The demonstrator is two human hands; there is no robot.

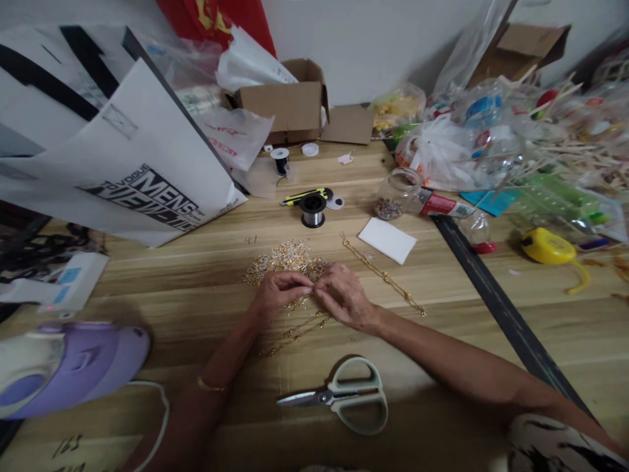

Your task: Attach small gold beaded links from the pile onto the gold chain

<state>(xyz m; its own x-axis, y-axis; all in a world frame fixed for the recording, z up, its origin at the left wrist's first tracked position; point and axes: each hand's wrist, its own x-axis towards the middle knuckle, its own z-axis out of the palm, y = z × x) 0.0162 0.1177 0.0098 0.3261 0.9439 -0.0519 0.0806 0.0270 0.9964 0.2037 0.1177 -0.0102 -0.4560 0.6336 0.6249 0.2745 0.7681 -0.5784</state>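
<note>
My left hand (281, 293) and my right hand (345, 298) meet fingertip to fingertip, both pinched closed. What lies between the fingertips is too small to make out. Right behind them is a heap of gold and silver beaded pieces (281, 257). A gold chain (297, 332) lies just below the hands, its upper end near my right hand; I cannot tell whether it is held. Another gold beaded chain (386, 276) stretches over the table to the right. Nearer to me lie scissors with pale handles (361, 394), their blades pointing left.
Behind the heap stand a spool of silver wire (313, 211), a yellow cutter knife (299, 196) and a bead jar (397, 193). A white card (387, 240) lies to the right, a yellow tape measure (548, 247) farther off. At left are a purple iron (93, 364) and a white bag (113, 151).
</note>
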